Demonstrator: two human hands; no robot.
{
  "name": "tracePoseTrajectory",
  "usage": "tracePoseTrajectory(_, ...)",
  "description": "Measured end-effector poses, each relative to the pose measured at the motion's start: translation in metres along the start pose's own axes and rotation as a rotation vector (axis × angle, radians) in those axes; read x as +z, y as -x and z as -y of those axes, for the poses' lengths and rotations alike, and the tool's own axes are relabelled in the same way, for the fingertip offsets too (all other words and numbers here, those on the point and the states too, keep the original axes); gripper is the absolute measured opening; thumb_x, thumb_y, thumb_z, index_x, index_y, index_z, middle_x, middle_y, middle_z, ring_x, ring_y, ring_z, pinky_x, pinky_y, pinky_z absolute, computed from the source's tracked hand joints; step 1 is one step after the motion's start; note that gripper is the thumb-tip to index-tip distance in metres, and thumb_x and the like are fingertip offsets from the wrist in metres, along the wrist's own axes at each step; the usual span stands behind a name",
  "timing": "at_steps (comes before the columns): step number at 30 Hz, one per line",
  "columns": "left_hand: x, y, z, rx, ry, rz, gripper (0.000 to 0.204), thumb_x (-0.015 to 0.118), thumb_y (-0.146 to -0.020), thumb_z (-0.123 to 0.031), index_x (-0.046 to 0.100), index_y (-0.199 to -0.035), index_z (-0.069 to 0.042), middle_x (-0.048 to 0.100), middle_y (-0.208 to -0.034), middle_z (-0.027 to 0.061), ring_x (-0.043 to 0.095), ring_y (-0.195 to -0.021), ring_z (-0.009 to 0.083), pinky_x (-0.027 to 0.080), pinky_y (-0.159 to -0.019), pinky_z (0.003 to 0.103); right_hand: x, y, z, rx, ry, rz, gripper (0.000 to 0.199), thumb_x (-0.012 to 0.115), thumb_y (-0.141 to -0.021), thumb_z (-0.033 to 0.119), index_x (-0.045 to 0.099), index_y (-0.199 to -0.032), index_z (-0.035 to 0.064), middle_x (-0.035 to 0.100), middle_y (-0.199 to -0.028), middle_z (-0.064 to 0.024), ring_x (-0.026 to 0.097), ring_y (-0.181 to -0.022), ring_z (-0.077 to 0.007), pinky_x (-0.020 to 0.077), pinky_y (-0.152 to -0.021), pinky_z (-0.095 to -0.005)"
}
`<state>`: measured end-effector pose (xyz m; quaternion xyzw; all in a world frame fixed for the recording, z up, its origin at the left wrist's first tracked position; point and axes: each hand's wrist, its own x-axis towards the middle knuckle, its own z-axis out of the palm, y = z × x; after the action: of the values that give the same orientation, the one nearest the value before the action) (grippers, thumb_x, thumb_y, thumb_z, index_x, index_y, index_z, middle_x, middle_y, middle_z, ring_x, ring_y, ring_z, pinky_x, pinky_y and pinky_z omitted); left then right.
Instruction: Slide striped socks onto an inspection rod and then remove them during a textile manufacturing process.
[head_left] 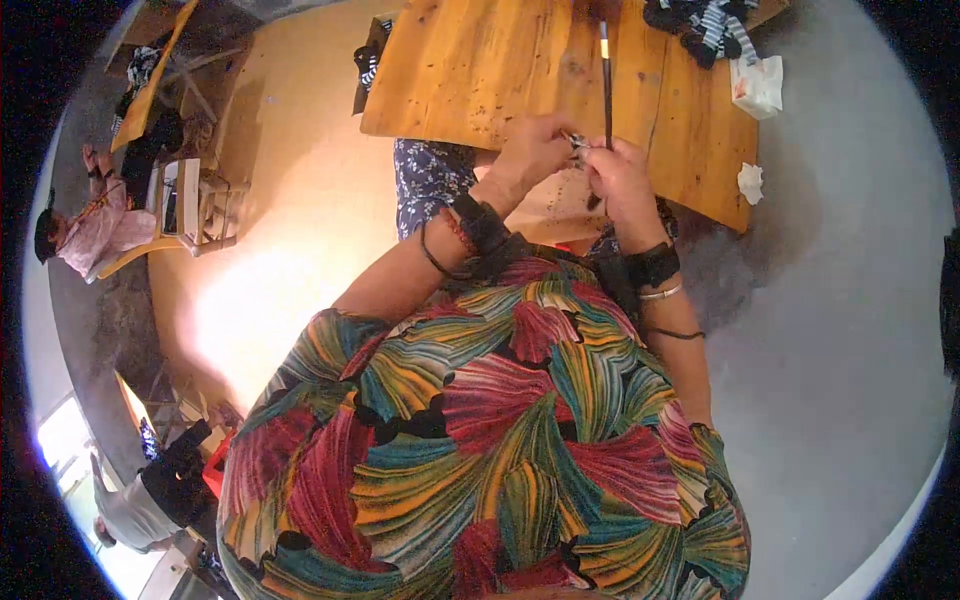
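Above my lap, close to the near edge of the wooden table, both hands are together. My right hand (622, 180) is closed around a long slim dark stick (607, 90) with a pale band near its far end. The stick's thicker dark lower end shows below my fingers, and it looks like a brush. My left hand (535, 150) pinches a small silvery piece (578, 142) beside the right fingertips; its exact kind is too small to make out. Beneath the hands, a brown sheet (553, 208) dotted with dark specks lies over my lap.
Dark crumbs are scattered on the wooden table (430, 90). Black-and-white striped socks (715, 30) lie at its far right, beside a white tissue pack (757, 85). Crumpled white paper (750, 184) is by the right edge. People sit at the left, near a wooden chair (215, 205).
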<state>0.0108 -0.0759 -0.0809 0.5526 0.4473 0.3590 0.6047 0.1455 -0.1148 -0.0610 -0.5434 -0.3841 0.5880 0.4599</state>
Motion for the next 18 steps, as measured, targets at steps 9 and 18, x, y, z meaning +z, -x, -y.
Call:
tracePoseTrajectory(9, -0.012, 0.018, 0.003, -0.274, 0.330, 0.067, 0.008, 0.051, -0.074, -0.008, 0.056, -0.071, -0.003, 0.052, -0.062, 0.0015, 0.050, -0.054, 0.0109, 0.041, -0.048, 0.023, -0.010, 0.000, -0.001, 0.261, -0.285, 0.258, 0.010, 0.054, -0.075, 0.014, 0.053, -0.071, 0.0056, 0.046, -0.058, 0.0043, 0.040, -0.047, -0.0045, 0.0294, -0.042, -0.0198)
tracePoseTrajectory(18, -0.018, 0.019, -0.002, -0.520, 0.620, 0.129, 0.010, 0.055, -0.073, -0.012, 0.049, -0.066, -0.008, 0.043, -0.053, 0.0002, 0.040, -0.045, 0.0120, 0.033, -0.044, 0.024, 0.000, -0.002, -0.014, -0.239, 0.619, -0.029, 0.016, 0.053, -0.074, 0.015, 0.054, -0.073, -0.0003, 0.050, -0.056, -0.0079, 0.046, -0.052, -0.0120, 0.0385, -0.048, -0.0282)
